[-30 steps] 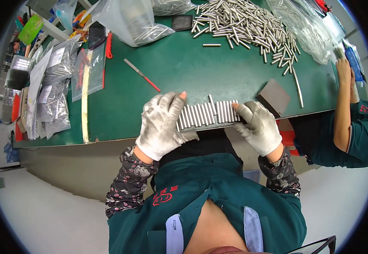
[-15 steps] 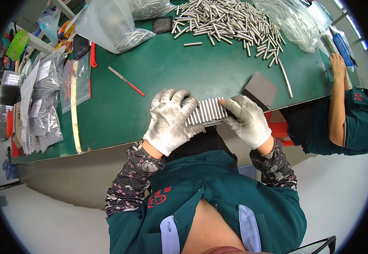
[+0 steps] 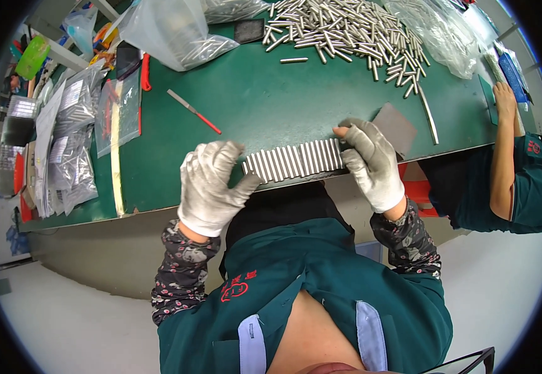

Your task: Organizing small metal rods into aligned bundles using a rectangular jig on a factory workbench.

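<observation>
A row of steel dowel pins lies side by side along the table's front edge, between my hands. My left hand, in a whitish work glove, is beside the row's left end. Its thumb tip is close to the end pins, and thumb and fingers are spread apart. At the right end is my right hand, gloved too, with a bare fingertip showing. Its fingers are apart and nothing is gripped in them; whether they touch the last pin I cannot tell. A grey block sits just behind the right hand, partly covered by it.
A heap of loose pins covers the back of the green table. A red-handled file lies left of centre, a metal strip at right. Plastic bags crowd the left side. A co-worker's hand rests at far right.
My left hand has moved left off the pins, uncovering the left part of the row. The right hand has shifted slightly right and up, and its fingers have opened. The view has shifted a little.
</observation>
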Demonstrator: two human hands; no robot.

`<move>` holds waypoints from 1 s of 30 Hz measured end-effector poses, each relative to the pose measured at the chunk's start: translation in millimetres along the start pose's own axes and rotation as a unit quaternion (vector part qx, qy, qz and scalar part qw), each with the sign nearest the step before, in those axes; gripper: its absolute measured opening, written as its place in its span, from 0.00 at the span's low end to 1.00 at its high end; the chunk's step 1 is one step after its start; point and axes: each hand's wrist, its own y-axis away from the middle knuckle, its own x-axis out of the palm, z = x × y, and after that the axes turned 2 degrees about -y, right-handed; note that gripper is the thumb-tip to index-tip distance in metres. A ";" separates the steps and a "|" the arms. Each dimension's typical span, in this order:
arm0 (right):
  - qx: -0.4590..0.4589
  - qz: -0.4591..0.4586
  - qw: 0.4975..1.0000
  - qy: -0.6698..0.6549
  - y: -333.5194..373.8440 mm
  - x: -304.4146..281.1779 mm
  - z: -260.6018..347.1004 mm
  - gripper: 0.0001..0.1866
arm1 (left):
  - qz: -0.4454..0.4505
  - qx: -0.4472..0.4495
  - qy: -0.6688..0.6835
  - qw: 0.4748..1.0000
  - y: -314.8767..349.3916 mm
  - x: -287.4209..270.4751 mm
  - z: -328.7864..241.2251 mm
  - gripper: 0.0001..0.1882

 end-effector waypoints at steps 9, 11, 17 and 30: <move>-0.122 0.091 0.985 0.082 -16.2 28.3 -8.4 0.24 | 0.098 0.072 -0.010 0.993 11.1 0.5 11.5 0.24; -0.114 0.094 0.988 0.045 -17.0 28.2 -8.9 0.23 | 0.085 0.084 0.018 0.993 8.7 5.4 12.9 0.24; -0.063 0.059 0.996 0.013 -16.2 35.0 -10.2 0.21 | 0.068 0.056 0.032 0.996 10.5 -1.2 11.4 0.23; -0.092 0.045 0.995 0.002 -27.1 77.4 5.7 0.15 | 0.057 0.102 0.122 0.986 -14.4 34.7 -8.1 0.14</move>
